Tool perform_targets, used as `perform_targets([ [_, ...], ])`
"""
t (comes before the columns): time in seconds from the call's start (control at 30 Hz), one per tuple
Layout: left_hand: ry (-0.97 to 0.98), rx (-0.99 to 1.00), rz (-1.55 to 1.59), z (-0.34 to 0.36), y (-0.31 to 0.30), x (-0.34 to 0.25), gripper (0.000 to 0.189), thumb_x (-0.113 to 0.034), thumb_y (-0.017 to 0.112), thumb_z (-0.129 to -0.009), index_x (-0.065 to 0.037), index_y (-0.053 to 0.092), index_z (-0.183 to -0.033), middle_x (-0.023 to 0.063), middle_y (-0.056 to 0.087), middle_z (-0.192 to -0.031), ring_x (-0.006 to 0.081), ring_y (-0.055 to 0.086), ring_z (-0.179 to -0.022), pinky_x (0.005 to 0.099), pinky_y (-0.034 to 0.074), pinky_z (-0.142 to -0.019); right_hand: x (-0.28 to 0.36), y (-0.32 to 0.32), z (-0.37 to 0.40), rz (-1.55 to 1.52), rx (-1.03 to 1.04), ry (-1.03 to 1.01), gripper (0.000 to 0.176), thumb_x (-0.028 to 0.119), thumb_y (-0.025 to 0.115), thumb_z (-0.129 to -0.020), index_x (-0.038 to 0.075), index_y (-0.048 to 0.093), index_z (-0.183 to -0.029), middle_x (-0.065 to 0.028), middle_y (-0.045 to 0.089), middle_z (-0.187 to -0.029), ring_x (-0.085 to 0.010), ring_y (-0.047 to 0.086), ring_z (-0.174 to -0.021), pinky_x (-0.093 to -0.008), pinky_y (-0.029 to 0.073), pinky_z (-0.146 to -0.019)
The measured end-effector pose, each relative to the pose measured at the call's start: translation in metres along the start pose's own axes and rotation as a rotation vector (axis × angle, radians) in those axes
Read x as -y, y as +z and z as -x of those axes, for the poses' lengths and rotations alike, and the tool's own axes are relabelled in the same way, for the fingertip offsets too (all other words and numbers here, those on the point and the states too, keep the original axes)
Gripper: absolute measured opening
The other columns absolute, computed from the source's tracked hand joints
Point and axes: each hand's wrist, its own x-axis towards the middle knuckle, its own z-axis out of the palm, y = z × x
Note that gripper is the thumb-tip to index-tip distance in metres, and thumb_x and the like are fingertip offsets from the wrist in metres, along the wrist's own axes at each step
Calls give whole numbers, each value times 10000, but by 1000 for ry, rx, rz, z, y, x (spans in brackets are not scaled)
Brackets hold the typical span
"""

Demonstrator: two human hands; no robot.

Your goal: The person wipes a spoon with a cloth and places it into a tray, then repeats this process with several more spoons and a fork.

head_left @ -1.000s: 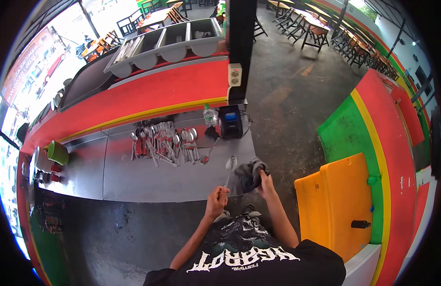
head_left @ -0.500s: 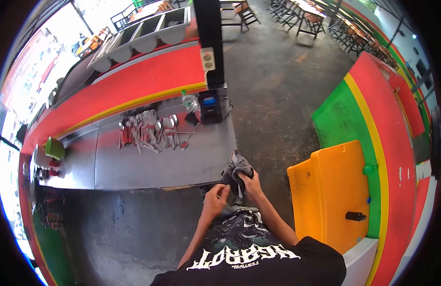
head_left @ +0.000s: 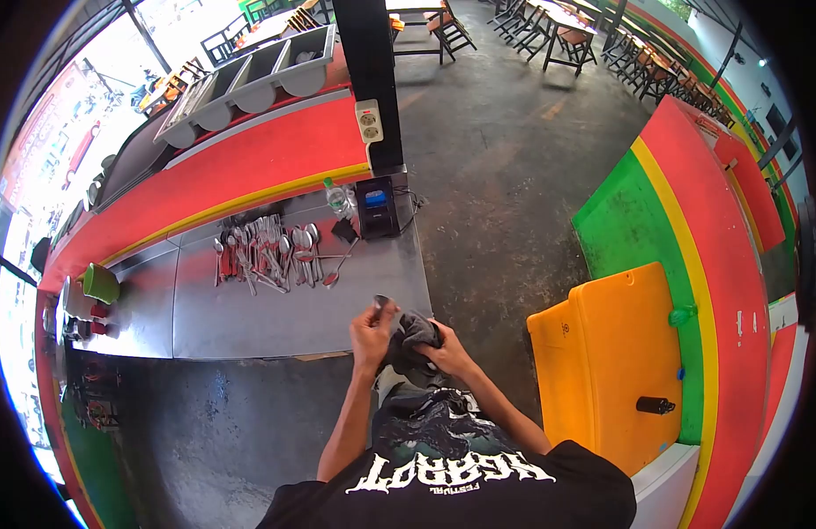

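Note:
My left hand [head_left: 370, 342] is closed around a spoon [head_left: 381, 301], whose metal bowl sticks up past the fingertips; its handle is mostly hidden. Beside it, my right hand [head_left: 448, 353] grips a bunched dark grey cloth [head_left: 417, 330]. Both hands are in front of my body, by the near right corner of the steel counter [head_left: 275, 322]. Farther back on that counter lies a loose pile of spoons and forks [head_left: 265, 251]. One spoon with a reddish bowl [head_left: 332, 279] rests at the pile's right side.
Behind the cutlery stand a plastic bottle [head_left: 337, 199] and a black device with a blue top [head_left: 376, 208]. A green container [head_left: 101, 282] is at the counter's left end. To my right is a big yellow chest [head_left: 602, 353] with a black cylindrical object [head_left: 655, 406] on it.
The spoon, earlier held in the cloth by my right hand, is now in my left hand, which has risen. The cloth has shifted slightly left and down.

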Motion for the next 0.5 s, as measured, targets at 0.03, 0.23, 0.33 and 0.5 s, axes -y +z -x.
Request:
perform_targets([
  [0.03,16,-55,46,-6,-5,5,246,-251,663,-939,-11,715,-961,-2,685,-798,59,571,-713,248,466,-664,0,0,-2,26,21,-7,368,47,722,-816,6,588,-1156,-31,637,-1023,-113,580,-958,-284,472,-894],
  [0.23,7,-348,206,-37,-55,5,258,-316,635,-954,-70,710,-924,-33,676,-815,24,536,-687,216,403,-634,-11,-1,-14,52,105,3,389,64,727,-810,3,575,-1163,-34,633,-1019,-117,579,-946,-284,471,-887],
  [0.33,-7,-490,240,-48,-89,-5,284,-337,634,-951,-60,693,-933,-10,688,-847,54,574,-648,223,405,-612,-14,1,-22,44,52,122,382,80,732,-814,5,584,-1158,-30,630,-1023,-114,574,-952,-277,468,-887],
  [0.5,15,-531,210,-49,-126,-1,285,-336,629,-954,-61,683,-900,0,688,-845,78,582,-686,231,400,-631,-30,17,-60,42,-98,189,320,119,706,-860,10,564,-1124,-31,625,-988,-113,577,-893,-275,484,-814],
])
